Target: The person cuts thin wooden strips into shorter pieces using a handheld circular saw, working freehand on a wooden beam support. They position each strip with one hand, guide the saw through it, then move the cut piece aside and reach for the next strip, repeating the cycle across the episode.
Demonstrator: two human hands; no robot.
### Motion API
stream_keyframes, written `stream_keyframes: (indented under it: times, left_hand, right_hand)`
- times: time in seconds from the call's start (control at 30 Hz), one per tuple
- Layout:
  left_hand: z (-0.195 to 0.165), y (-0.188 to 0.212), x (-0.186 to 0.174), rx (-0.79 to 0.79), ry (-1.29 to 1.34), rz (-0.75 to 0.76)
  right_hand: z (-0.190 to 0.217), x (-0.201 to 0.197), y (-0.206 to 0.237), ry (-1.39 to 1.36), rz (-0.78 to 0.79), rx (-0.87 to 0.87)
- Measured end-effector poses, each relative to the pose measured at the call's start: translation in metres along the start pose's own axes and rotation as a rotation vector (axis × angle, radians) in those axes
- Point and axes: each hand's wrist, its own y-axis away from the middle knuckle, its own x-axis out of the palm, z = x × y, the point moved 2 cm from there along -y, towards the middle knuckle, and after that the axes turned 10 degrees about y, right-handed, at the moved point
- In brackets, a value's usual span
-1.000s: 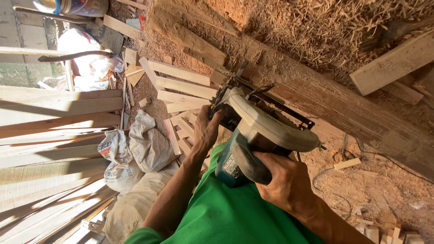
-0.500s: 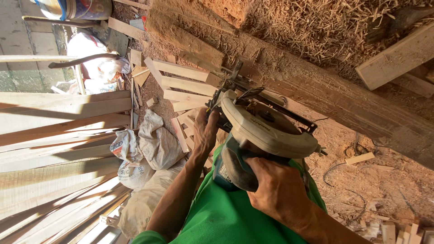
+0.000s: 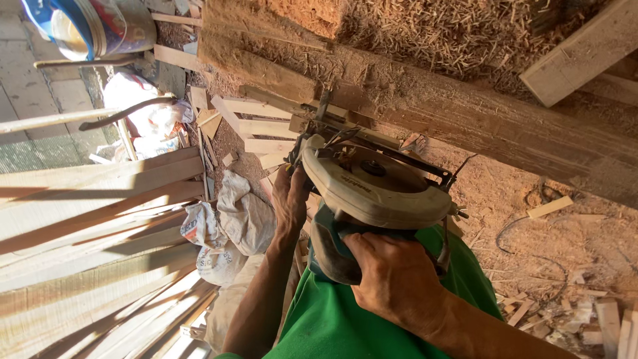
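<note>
Green cloth of the person's shirt (image 3: 345,326) fills the near edge, cut off by the frame. Just above it the right hand (image 3: 392,279) is wrapped tight around the rear handle of a circular saw (image 3: 372,193), hiding most of the teal grip. The left hand (image 3: 289,199) presses against the saw's left side, fingers curled on a part that cannot be made out. The saw's cream, dusty guard faces the camera; its blade is hidden beneath, and its front base rests on a rough wooden beam (image 3: 505,126) coated in sawdust. Pale slats (image 3: 100,199) lean at the left, with crumpled sacks (image 3: 232,219) beside them. Farther off, a blue bucket (image 3: 86,26) is cropped by the top edge.
</note>
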Motion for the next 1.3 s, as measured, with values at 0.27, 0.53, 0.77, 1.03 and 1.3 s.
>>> stream_keyframes:
  times: [0.27, 0.53, 0.77, 1.03, 1.3]
  left_hand:
    - [-0.004, -0.007, -0.012, 0.011, -0.136, -0.053]
    - [-0.012, -0.007, -0.018, 0.021, -0.206, -0.055]
    - [-0.011, -0.012, -0.024, 0.038, -0.106, -0.031]
    - [-0.016, -0.014, -0.030, 0.042, -0.097, -0.027]
    - [-0.015, -0.020, -0.037, 0.043, -0.159, -0.048]
  right_hand:
    - [0.004, 0.010, -0.006, 0.006, 0.010, 0.007]
    - [0.010, 0.015, -0.011, -0.028, -0.020, 0.001]
    - [0.014, 0.019, -0.018, -0.035, 0.002, -0.005]
    - [0.017, 0.026, -0.022, -0.056, 0.042, -0.003]
    - [0.018, 0.029, -0.027, -0.069, 0.039, -0.004]
